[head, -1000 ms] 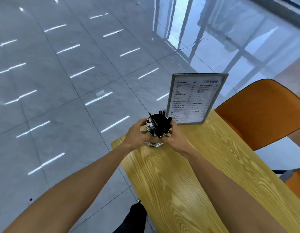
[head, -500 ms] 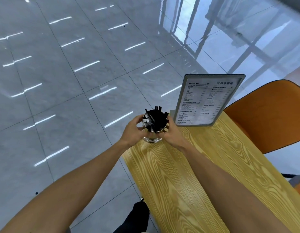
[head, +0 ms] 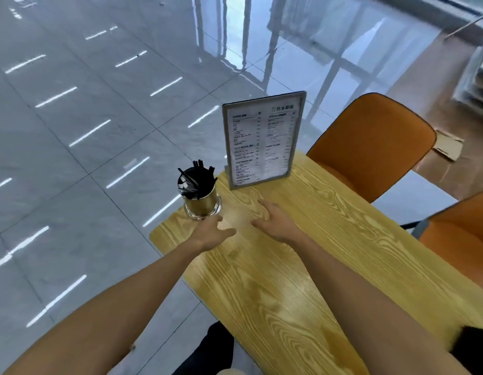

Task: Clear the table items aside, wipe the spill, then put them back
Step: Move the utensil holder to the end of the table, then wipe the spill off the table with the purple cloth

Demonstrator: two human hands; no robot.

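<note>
A shiny metal cup [head: 202,203] full of black straws stands upright at the far left corner of the wooden table [head: 302,280]. Right of it stands a framed menu stand [head: 262,140], near the table's far edge. My left hand [head: 210,234] hovers just in front of the cup with relaxed fingers and holds nothing. My right hand [head: 278,223] lies open over the tabletop, in front of the menu stand, also with nothing in it.
Two orange chairs [head: 370,147] [head: 462,228] stand along the table's right side. A dark object [head: 470,345] shows at the table's near right edge. Glossy grey floor tiles [head: 86,131] spread to the left. Flat cardboard [head: 448,147] lies on the floor behind the chair.
Both hands have let go of the straw cup and drawn back toward me. The cup now stands alone on the table corner.
</note>
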